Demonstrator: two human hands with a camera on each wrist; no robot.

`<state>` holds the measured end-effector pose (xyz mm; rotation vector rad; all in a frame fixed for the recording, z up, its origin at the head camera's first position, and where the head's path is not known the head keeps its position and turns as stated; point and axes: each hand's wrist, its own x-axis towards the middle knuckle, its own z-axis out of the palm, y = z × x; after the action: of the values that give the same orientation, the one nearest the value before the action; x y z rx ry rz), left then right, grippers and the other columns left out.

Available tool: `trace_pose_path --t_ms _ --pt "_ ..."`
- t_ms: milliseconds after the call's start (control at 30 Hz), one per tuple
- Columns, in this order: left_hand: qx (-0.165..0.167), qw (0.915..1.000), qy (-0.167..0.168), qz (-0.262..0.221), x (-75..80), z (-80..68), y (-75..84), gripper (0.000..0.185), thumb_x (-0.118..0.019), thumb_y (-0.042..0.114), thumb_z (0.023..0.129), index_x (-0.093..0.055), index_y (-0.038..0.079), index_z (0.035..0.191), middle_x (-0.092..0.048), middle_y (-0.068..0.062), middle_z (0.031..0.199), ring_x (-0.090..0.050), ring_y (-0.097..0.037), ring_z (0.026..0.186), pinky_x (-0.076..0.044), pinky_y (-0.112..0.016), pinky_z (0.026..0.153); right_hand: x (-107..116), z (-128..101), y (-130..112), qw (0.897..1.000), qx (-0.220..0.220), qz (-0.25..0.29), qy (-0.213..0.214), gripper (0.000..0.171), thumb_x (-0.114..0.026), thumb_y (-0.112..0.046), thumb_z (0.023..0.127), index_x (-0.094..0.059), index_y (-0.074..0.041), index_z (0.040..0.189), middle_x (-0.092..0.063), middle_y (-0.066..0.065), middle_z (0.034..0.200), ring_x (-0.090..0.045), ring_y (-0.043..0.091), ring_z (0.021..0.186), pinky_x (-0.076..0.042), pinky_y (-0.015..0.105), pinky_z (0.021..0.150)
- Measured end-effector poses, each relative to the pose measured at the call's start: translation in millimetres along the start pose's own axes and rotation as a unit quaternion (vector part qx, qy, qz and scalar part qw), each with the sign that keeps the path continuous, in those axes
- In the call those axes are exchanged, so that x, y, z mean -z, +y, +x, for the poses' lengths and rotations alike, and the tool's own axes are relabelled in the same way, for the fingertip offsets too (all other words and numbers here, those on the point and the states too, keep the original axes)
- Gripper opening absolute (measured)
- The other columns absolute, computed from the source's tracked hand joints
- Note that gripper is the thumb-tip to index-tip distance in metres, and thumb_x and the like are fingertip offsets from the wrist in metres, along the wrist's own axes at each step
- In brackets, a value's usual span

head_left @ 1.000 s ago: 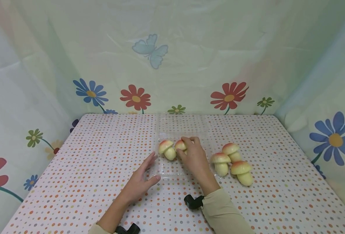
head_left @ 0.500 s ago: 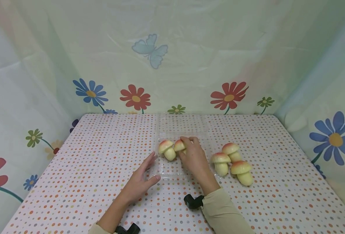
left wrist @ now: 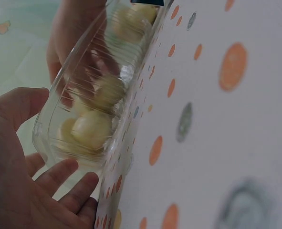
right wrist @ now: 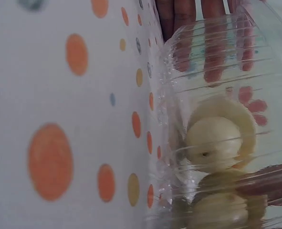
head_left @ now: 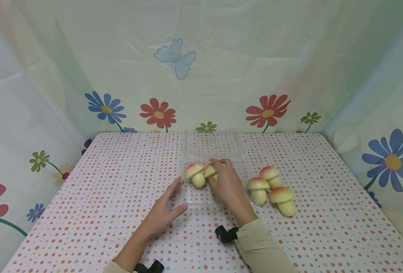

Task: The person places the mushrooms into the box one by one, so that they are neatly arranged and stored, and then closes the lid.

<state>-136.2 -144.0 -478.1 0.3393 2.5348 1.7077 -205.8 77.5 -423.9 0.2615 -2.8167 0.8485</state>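
Inside the clear plastic clamshell tray, at its far end, my right hand has its fingers curled over the cap of a small yellow toy mushroom with a pink-blushed cap, pinching it as it sits against the tray floor. Just left of that one, also within the tray, lies a second yellow toy mushroom, on its side and touching the first as far as I can judge. My left hand rests flat at the tray's left edge, fingers straight and relaxed, thumb at the near left corner, bracing the wall rather than gripping it. The left wrist view shows those fingers against the ribbed clear wall, with pale mushroom shapes blurred behind the plastic.

To the right of the tray, apart from it, three more yellow-and-pink toy mushrooms sit in a tight cluster on the polka-dot tablecloth. Beyond the tray's far edge its hinged clear lid lies open and flat.

I judge the filling to be under halfway: one mushroom is settled, a second is down in the tray but not yet let go, and three remain outside. The lid is not yet closed. Whether the held mushroom is fully seated I cannot tell.
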Motion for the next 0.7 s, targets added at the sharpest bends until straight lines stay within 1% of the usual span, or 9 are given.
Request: trace_pose_path --t_ms 167,367,467,600,700 --pt "0.002 1.0000 -0.001 0.000 0.2 0.0 0.8 0.083 -0.070 0.027 0.098 -0.022 0.031 0.166 -0.037 -0.002 0.167 -0.034 -0.032 0.155 -0.021 -0.063 0.125 3.4 -0.9 0.7 1.000 -0.010 -0.007 -0.013 0.061 -0.076 -0.015 0.090 -0.056 -0.015 0.148 -0.052 0.021 0.145 -0.064 0.041 0.116 -0.057 0.056 0.086" --pt "0.002 1.0000 -0.001 0.004 0.4 0.1 1.0 0.083 -0.069 0.028 0.098 -0.022 0.031 0.166 -0.037 -0.002 0.167 -0.034 -0.032 0.155 -0.021 -0.064 0.125 5.4 0.1 1.4 1.000 -0.017 -0.010 -0.018 0.063 -0.076 -0.018 0.090 -0.055 -0.016 0.149 -0.052 0.021 0.145 -0.065 0.042 0.115 -0.058 0.056 0.084" --pt "0.002 1.0000 0.000 0.007 0.3 0.0 0.9 0.083 -0.069 0.029 0.098 -0.022 0.031 0.166 -0.037 -0.002 0.167 -0.034 -0.032 0.155 -0.021 -0.064 0.125 7.1 0.4 1.9 1.000 -0.018 -0.010 -0.018 0.064 -0.077 -0.018 0.089 -0.055 -0.015 0.149 -0.052 0.022 0.144 -0.066 0.041 0.111 -0.058 0.053 0.080" --pt "0.002 1.0000 0.001 0.007 0.2 -0.2 1.4 0.082 -0.069 0.028 0.098 -0.023 0.031 0.166 -0.037 -0.002 0.167 -0.035 -0.032 0.154 -0.022 -0.064 0.125 13.2 0.5 2.3 1.000 -0.017 -0.012 -0.019 0.066 -0.078 -0.018 0.088 -0.055 -0.014 0.150 -0.053 0.023 0.144 -0.068 0.036 0.096 -0.056 0.047 0.069" --pt "0.007 0.9999 0.004 0.009 0.0 -0.3 2.3 0.082 -0.070 0.027 0.098 -0.024 0.032 0.166 -0.038 0.000 0.167 -0.036 -0.031 0.154 -0.022 -0.063 0.125 20.4 0.6 1.6 0.999 -0.022 -0.010 -0.024 0.066 -0.078 -0.020 0.089 -0.054 -0.014 0.151 -0.052 0.023 0.144 -0.067 0.034 0.092 -0.054 0.045 0.066"
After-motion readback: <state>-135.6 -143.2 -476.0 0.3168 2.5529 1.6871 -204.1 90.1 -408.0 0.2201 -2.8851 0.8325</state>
